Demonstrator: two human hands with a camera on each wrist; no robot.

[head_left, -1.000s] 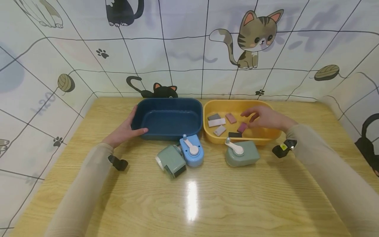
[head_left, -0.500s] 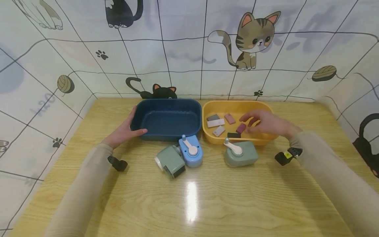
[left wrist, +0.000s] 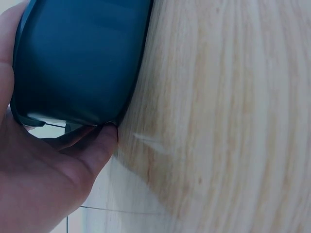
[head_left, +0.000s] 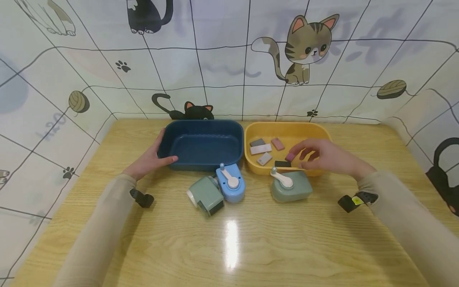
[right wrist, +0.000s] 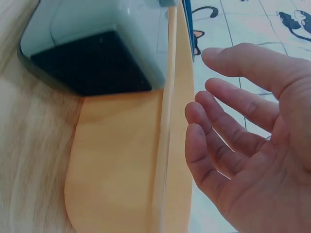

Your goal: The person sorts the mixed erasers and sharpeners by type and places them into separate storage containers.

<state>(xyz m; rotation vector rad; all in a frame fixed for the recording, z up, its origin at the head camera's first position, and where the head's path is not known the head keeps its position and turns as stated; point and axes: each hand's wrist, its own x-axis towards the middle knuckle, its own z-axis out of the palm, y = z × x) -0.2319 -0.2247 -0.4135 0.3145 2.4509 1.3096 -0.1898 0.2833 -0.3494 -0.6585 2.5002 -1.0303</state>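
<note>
My left hand (head_left: pixel 150 159) holds the left end of the dark blue bin (head_left: pixel 206 165). In the left wrist view its fingers bend round the corner of the bin (left wrist: pixel 82 63). My right hand (head_left: pixel 324 157) is over the yellow bin (head_left: pixel 290 126), its fingers loosely bent and the thumb apart. Its forefinger tip overlaps a small magenta block (head_left: pixel 289 157), which looks like an eraser. The right wrist view shows nothing between the fingers of that hand (right wrist: pixel 248 126). Grey (head_left: pixel 257 142), white (head_left: pixel 260 149), pink (head_left: pixel 277 144) and black (head_left: pixel 283 164) blocks lie in the yellow bin.
Before the bins stand hand-crank pencil sharpeners: a blue one (head_left: pixel 233 191), a green one (head_left: pixel 294 189) on the right, and a green one lying on its side (head_left: pixel 206 193). Behind the wooden table (head_left: pixel 279 243) hangs a cat-patterned sheet (head_left: pixel 222 67).
My right hand has moved toward me and slightly right, and its forefinger has come down over the magenta block. My left hand has stayed on the blue bin.
</note>
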